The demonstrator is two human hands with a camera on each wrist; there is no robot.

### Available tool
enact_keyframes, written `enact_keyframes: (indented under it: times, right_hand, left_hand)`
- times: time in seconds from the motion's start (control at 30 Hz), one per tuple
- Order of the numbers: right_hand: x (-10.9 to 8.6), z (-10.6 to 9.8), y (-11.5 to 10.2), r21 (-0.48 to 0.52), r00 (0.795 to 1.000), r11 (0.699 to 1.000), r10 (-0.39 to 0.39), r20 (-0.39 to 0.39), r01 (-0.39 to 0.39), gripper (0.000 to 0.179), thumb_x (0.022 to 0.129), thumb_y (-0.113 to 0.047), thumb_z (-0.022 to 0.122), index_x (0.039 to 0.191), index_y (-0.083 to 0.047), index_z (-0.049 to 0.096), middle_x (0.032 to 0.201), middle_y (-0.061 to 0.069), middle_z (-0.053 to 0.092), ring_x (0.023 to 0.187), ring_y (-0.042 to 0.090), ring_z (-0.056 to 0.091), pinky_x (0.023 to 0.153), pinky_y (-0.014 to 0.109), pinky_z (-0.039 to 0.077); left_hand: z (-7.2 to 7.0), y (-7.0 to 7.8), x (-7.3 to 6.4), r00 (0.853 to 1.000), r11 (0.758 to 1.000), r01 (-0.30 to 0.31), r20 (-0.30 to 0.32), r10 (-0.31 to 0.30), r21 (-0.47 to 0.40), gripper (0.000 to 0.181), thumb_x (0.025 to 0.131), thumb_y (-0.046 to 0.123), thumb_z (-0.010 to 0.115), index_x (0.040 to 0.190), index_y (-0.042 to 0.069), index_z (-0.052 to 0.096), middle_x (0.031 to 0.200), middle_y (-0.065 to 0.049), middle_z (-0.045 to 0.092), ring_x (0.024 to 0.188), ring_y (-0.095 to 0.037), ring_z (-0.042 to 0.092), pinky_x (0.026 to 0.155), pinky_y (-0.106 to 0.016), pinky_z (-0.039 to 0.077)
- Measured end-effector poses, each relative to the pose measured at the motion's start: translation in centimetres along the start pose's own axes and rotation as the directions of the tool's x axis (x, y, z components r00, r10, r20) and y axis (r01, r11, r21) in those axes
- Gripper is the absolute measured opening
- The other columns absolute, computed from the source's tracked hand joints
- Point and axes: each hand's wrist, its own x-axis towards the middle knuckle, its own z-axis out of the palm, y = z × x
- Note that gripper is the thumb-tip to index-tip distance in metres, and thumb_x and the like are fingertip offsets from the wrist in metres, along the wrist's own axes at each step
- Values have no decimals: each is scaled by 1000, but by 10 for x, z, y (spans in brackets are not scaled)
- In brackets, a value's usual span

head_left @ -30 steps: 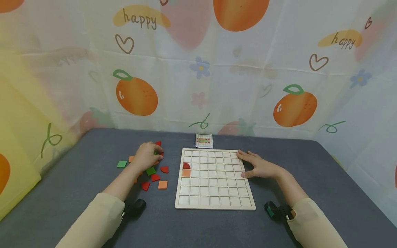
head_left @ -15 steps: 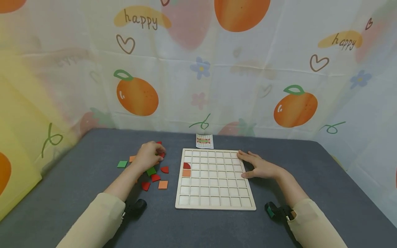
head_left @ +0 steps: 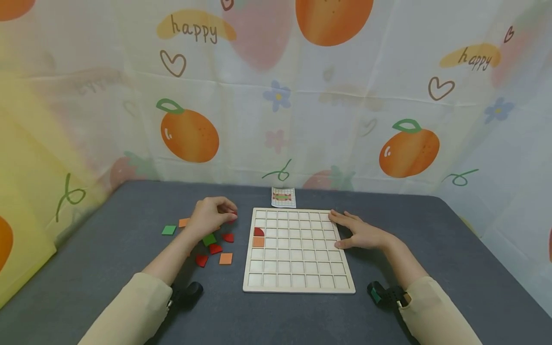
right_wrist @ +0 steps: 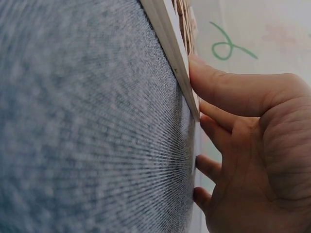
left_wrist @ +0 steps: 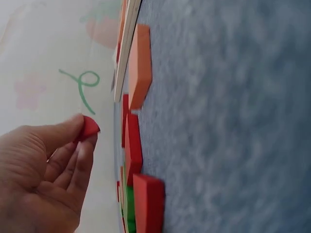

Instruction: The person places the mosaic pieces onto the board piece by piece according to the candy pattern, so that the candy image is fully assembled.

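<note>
Red piece (left_wrist: pixel 89 128), one edge curved, pinched between thumb and fingertips of the left hand (head_left: pixel 210 215); the left wrist view shows it clear of the tabletop (head_left: pixel 276 318). Fingertip hold probably chosen because the piece is small and thin, and leaves most of its face free. Remaining fingers fold in loosely behind.

Right hand (head_left: pixel 360 233): grasping nothing, fingers spread, fingertips touching the far right corner of the gridded board (head_left: pixel 297 266), thumb against its right edge. Likely purpose: keeping the board from sliding.

On the board, leftmost column: red quarter-round (head_left: pixel 258 232) in the third cell from the far edge, orange square (head_left: pixel 258 242) in the cell just nearer. Printed card (head_left: pixel 283 197) lies just beyond the far edge, presumably so its coloured pattern can be seen alongside the grid. Loose pieces sit left of the board, within left-hand reach: green tile (head_left: pixel 169 230) outermost, orange tile (head_left: pixel 226 259) nearest the person.

Versus half a second ago: left fingertips have shifted rightward, towards the board; the red tip then showing beyond the hand is no longer visible there. Right hand and board pieces unchanged
</note>
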Motion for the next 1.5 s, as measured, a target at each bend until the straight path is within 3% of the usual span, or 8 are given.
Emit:
enact_keyframes:
  times: [0.27,0.43,0.53,0.83,1.1,1.5]
  right_hand:
    - [0,1,0,2,1000,1000,15,-2,-15,91,89,-40,70,158,-6,21,167,20,7,151,52,-8,111,79,-1]
    - [1,0,1,-4,1000,1000,12,0,-12,92,89,-42,70,158,-6,20,167,20,7,151,52,-8,110,79,-1]
    - [1,0,1,-3,1000,1000,11,2,-11,93,89,-42,70,158,-6,20,167,20,7,150,52,-8,110,79,-2]
    - [1,-1,0,5,1000,1000,3,5,-3,92,89,-40,70,158,-5,20,167,21,6,150,52,-9,111,78,-2]
    - [1,0,-1,11,1000,1000,-8,7,7,91,90,-41,69,157,-5,19,166,21,6,150,53,-9,110,79,-2]
    - [0,-1,-3,-3,1000,1000,9,1,-9,92,89,-41,70,157,-5,20,166,21,7,150,53,-8,111,79,-1]
  left_hand:
    - [6,10,-3,986,997,-46,155,55,-62,12,86,18,76,95,12,76,83,-2,73,73,-13,64,69,-30,51]
    - [9,15,-4,956,988,-27,283,71,-155,13,84,17,78,94,10,75,82,-4,75,71,-15,68,65,-32,54]
    - [11,19,-5,941,986,-18,332,73,-167,14,82,18,79,93,10,75,80,-4,76,70,-16,68,65,-32,54]
    - [19,32,-11,916,989,-27,393,84,-148,9,80,18,81,86,14,74,74,-1,75,69,-15,69,67,-31,55]
    - [25,37,-15,886,985,-48,448,120,-169,9,79,13,81,84,9,76,74,-4,75,66,-13,70,67,-31,57]
    - [32,38,-15,885,986,-157,434,166,-58,7,77,17,83,76,18,77,70,4,73,62,-11,62,59,-26,49]
